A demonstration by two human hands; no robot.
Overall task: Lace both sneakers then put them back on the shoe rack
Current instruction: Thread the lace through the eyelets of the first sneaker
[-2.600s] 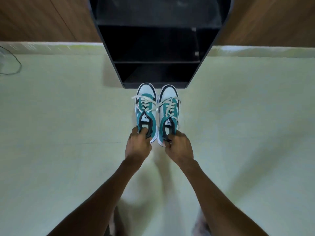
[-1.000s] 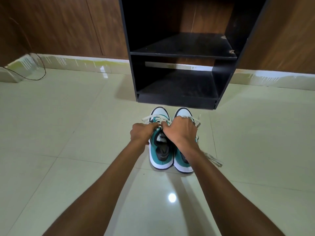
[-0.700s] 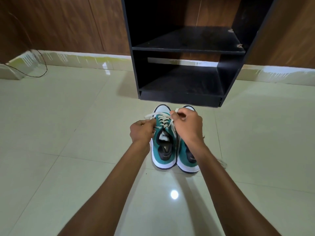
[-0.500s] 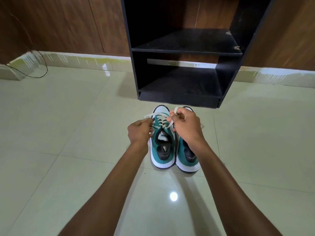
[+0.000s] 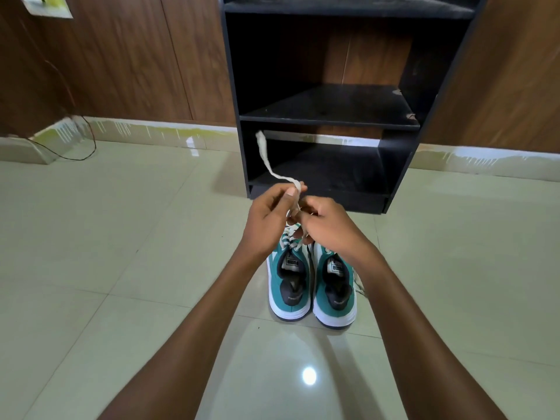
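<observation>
Facing shoe rack [image 5: 239, 86] (floor [image 5: 136, 237] beside)

Two sneakers, the left sneaker [image 5: 289, 286] and right sneaker [image 5: 335, 291], stand side by side at frame centre on the floor [image 5: 121, 268], just below the shoe rack [image 5: 327, 116] at upper centre. Both hands, left hand [image 5: 268, 221] and right hand [image 5: 328, 225], meet above the toes, pinching a lace [image 5: 266, 159]. A cable [image 5: 75, 140] trails at far left.

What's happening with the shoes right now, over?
Left hand pinching the white lace, pulled up. Right hand gripping lace too, over the left sneaker. Both sneakers on floor before the shoe rack. Nothing blocking.
</observation>
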